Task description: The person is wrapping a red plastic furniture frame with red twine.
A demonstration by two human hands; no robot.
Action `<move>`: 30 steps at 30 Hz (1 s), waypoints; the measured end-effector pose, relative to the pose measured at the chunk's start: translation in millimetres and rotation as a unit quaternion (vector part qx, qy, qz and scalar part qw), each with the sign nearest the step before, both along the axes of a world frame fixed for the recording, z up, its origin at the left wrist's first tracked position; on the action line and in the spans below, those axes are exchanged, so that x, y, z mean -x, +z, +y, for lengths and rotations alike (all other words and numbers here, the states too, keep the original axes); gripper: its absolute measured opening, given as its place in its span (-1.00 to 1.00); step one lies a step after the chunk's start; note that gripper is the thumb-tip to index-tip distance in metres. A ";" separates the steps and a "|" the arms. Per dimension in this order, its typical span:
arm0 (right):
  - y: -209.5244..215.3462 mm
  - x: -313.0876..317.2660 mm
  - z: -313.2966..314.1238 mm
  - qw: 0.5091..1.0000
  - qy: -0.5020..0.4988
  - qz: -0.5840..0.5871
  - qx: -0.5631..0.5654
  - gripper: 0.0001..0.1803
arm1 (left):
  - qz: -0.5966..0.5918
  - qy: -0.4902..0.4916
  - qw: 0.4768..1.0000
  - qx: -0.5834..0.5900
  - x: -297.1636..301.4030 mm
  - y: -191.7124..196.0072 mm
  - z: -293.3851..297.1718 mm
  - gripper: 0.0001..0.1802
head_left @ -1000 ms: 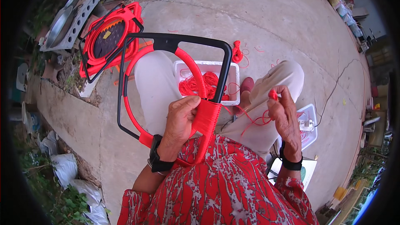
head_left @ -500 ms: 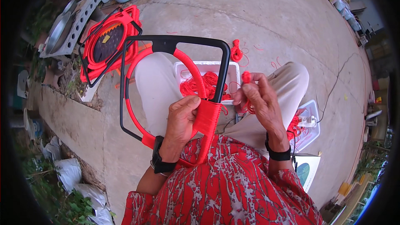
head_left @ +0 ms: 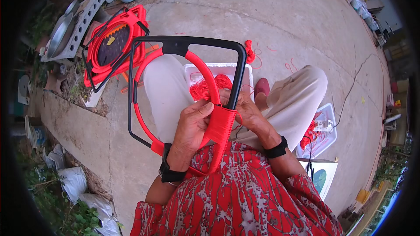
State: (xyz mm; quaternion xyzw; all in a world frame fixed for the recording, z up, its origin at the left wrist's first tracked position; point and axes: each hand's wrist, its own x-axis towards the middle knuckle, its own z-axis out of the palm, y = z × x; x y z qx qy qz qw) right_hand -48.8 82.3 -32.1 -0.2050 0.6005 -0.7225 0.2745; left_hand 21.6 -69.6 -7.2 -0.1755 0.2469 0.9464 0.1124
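A black metal frame (head_left: 192, 46) with a round hoop inside it rests across my lap, partly wrapped in red cord. My left hand (head_left: 192, 124) grips the frame at the thick red-wrapped section (head_left: 218, 124). My right hand (head_left: 245, 111) is pressed against the same wrapped section from the right side, behind the black bar, fingers closed on the red cord there. A white tub (head_left: 245, 72) holding a loose heap of red cord (head_left: 208, 87) stands on the ground between my legs.
A stack of finished red-wrapped frames (head_left: 113, 46) lies on the concrete at the upper left. A clear tray (head_left: 328, 137) with red cord and a white object sits by my right leg. Grey metal pieces (head_left: 70, 28) lie at the far left.
My right hand, first held out to the right pulling red cord, has come back in against the wrapped part of the frame. The left hand kept its grip.
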 end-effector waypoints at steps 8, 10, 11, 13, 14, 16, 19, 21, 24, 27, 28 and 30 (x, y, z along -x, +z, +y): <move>20.7 -9.6 5.0 0.997 -0.043 0.059 -0.041 -0.71 | -0.006 -0.023 1.000 0.009 -3.5 -4.6 -3.4 -0.75; 26.1 -11.9 23.0 0.990 -0.089 0.081 -0.077 -0.72 | -0.007 -0.012 1.000 0.020 -4.8 -4.0 -1.6 -0.77; 33.8 -14.8 35.9 0.980 -0.132 0.074 -0.128 -0.73 | -0.010 0.001 0.999 0.032 -5.4 -3.5 -0.9 -0.78; 47.1 -28.2 57.5 0.966 -0.176 0.066 -0.179 -0.74 | -0.011 0.010 0.999 0.041 -5.3 -1.4 1.4 -0.79; 54.4 -40.3 66.4 0.979 -0.134 0.005 -0.156 -0.74 | -0.012 0.019 0.999 0.049 -5.0 -0.3 1.6 -0.80; 67.2 -57.4 69.5 0.985 -0.098 -0.056 -0.129 -0.73 | -0.013 0.023 0.998 0.062 -4.2 -1.6 3.3 -0.81; 70.4 -69.1 45.8 0.965 -0.007 -0.241 -0.102 -0.74 | -0.008 0.031 0.996 0.084 -2.4 -2.5 6.6 -0.83; 49.8 -69.0 41.8 0.958 -0.083 -0.269 -0.044 -0.74 | -0.003 0.034 0.995 0.093 -2.0 -3.6 7.4 -0.84; 41.7 -62.1 40.2 0.925 -0.146 -0.343 0.074 -0.73 | 0.011 0.028 0.995 0.100 -3.3 -6.4 6.5 -0.84; 43.9 -56.4 32.1 0.894 -0.161 -0.393 0.144 -0.70 | 0.008 0.040 0.993 0.112 -4.3 -5.3 6.5 -0.84; 37.2 -52.9 34.0 0.915 -0.174 -0.326 0.160 -0.69 | 0.007 0.043 0.993 0.110 -3.6 -2.1 8.9 -0.85; 38.3 -43.2 31.5 0.933 -0.185 -0.256 0.175 -0.68 | 0.008 0.047 0.993 0.107 -2.1 -2.7 8.9 -0.86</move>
